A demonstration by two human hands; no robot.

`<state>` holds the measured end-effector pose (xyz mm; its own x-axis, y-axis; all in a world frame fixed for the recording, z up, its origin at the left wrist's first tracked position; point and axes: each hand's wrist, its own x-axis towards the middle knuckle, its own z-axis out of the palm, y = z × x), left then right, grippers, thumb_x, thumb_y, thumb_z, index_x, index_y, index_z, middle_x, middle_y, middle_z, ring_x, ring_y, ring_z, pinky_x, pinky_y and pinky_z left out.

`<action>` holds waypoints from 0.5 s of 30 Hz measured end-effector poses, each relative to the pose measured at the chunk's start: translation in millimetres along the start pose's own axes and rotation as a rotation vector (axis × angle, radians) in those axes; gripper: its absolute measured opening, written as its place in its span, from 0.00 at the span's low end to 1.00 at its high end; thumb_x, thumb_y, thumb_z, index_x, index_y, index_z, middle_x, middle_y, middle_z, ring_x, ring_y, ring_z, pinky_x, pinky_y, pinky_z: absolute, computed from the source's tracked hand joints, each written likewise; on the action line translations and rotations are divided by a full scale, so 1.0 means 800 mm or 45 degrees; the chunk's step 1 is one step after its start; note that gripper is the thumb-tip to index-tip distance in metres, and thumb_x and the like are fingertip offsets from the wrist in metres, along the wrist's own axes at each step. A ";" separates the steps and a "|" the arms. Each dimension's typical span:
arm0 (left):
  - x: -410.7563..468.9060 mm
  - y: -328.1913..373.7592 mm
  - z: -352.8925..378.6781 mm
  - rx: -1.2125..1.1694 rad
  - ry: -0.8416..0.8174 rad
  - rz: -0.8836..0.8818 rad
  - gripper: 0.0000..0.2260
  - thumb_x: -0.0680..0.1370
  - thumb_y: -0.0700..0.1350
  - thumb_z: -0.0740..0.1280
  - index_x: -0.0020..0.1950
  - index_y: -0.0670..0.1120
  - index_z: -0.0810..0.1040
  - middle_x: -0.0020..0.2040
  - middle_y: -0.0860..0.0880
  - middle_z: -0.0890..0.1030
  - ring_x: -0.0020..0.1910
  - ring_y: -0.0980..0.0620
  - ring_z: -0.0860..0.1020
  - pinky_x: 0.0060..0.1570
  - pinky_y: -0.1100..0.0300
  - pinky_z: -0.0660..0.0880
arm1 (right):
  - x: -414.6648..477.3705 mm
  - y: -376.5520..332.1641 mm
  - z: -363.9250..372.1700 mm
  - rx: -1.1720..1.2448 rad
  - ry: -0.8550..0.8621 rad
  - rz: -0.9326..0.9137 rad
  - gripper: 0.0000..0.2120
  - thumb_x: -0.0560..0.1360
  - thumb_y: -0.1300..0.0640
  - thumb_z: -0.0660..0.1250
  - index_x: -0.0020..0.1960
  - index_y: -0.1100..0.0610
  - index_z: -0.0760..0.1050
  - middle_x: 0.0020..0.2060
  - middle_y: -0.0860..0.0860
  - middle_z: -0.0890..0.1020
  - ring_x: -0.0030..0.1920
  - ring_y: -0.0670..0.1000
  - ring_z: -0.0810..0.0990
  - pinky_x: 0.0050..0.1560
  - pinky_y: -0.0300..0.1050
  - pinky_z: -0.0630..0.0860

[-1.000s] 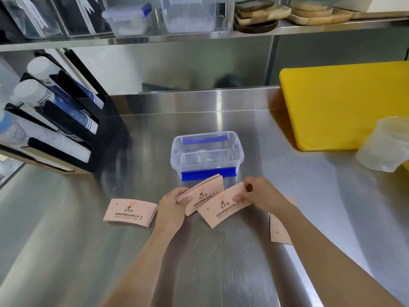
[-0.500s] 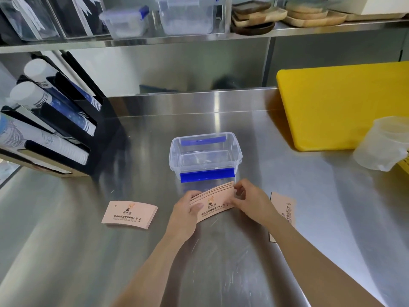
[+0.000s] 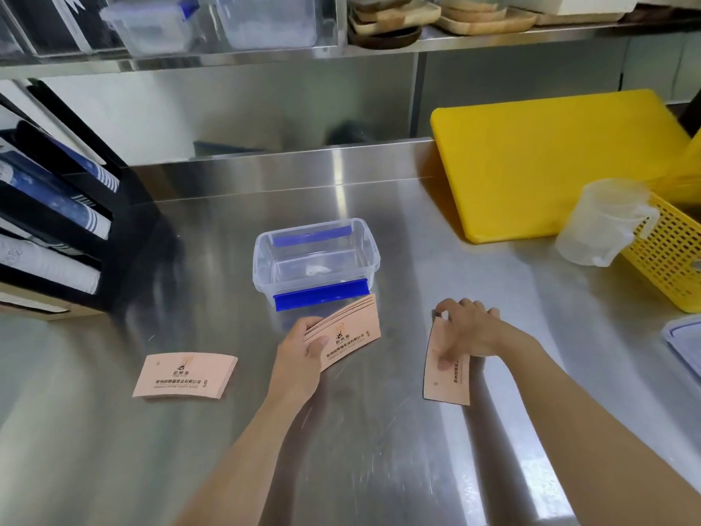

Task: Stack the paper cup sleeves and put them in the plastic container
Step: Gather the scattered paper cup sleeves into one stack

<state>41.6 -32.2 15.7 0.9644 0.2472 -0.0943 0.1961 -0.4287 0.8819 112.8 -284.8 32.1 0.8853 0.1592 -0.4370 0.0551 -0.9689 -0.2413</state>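
Now one held stack (image 3: 349, 334), two loose sleeves (image 3: 184, 375) (image 3: 447, 377), one container (image 3: 316, 256)

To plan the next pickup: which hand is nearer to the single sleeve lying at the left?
Left. The left hand is just beside that sleeve; the right hand is far across.

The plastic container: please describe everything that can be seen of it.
The container is a clear rectangular plastic box with rounded corners and blue clips on its near and far rims. It has no lid on and stands upright on the steel counter. No sleeves are inside. The sleeve stack in the left hand overlaps its near edge; contact is unclear.
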 end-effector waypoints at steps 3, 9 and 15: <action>-0.001 0.003 0.001 -0.001 0.006 0.008 0.10 0.77 0.38 0.60 0.57 0.45 0.74 0.52 0.49 0.79 0.50 0.52 0.76 0.43 0.66 0.69 | -0.002 -0.003 0.001 0.238 -0.111 -0.051 0.30 0.58 0.52 0.79 0.56 0.54 0.70 0.50 0.51 0.77 0.49 0.52 0.77 0.45 0.44 0.74; 0.002 0.006 -0.007 -0.027 0.043 -0.009 0.10 0.77 0.38 0.61 0.57 0.45 0.75 0.52 0.49 0.79 0.51 0.51 0.77 0.41 0.69 0.69 | -0.001 -0.029 -0.008 0.659 -0.031 -0.208 0.09 0.67 0.58 0.75 0.39 0.57 0.75 0.39 0.52 0.83 0.41 0.53 0.82 0.40 0.42 0.78; -0.003 -0.003 -0.005 0.009 0.033 0.001 0.11 0.78 0.38 0.58 0.57 0.46 0.74 0.54 0.50 0.79 0.53 0.52 0.76 0.48 0.64 0.70 | 0.002 -0.048 0.011 0.763 0.218 -0.155 0.11 0.70 0.56 0.72 0.39 0.59 0.70 0.36 0.53 0.81 0.26 0.46 0.76 0.28 0.36 0.75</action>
<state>38.0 -28.3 15.9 0.9597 0.2692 -0.0812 0.1964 -0.4353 0.8786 108.2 -245.7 33.1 0.9529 0.1813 -0.2431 -0.0640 -0.6634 -0.7456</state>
